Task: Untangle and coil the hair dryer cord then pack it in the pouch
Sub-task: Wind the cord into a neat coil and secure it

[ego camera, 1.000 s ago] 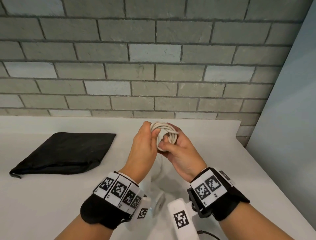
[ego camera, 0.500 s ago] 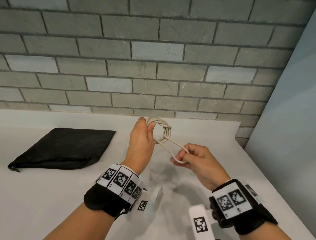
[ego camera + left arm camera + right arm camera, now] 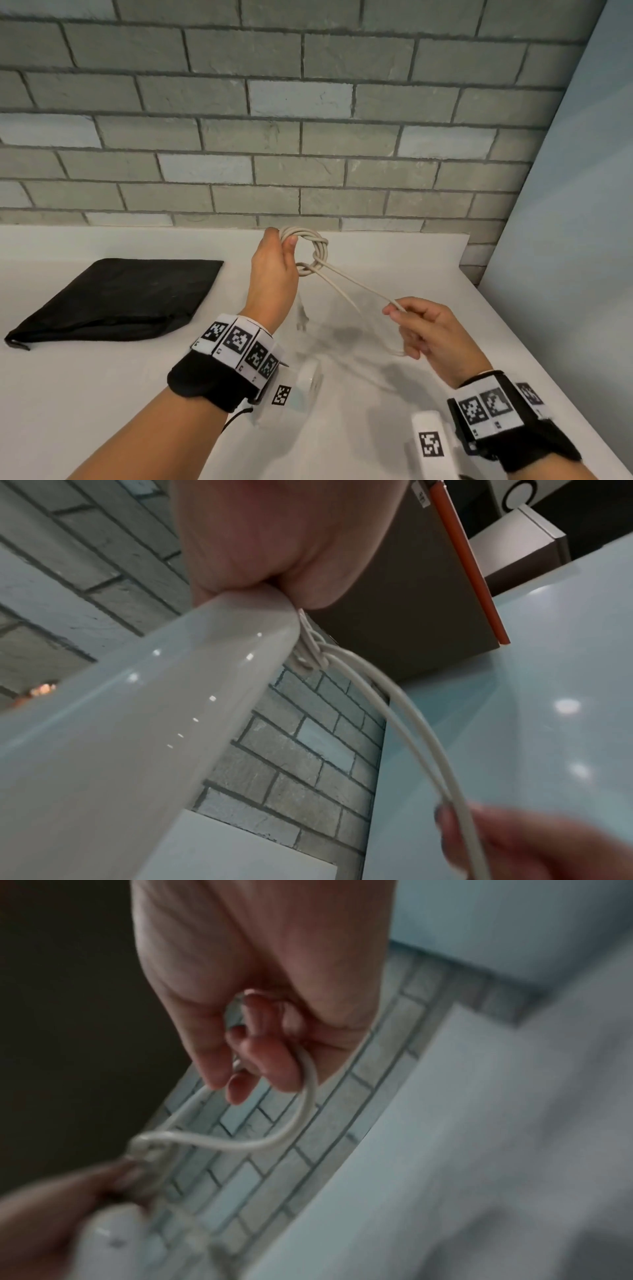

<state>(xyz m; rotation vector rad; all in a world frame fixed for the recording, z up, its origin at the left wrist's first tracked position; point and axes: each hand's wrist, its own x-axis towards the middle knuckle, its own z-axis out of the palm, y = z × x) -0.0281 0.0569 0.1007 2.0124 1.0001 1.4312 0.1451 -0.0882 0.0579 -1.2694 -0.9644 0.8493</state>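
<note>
Grey brick wall (image 3: 308,137) behind white table (image 3: 102,394)

White hair dryer cord (image 3: 310,250): small coil with a wrap around it, held above the table, doubled strand running taut down-right. Black pouch (image 3: 120,301) lies flat at left, well apart.

A smooth, off-white plastic-coated cord (image 3: 310,251) against a rough grey brick wall (image 3: 274,137); at nine o'clock, a matt black cloth pouch (image 3: 120,301) on a smooth white table (image 3: 102,394).
</note>
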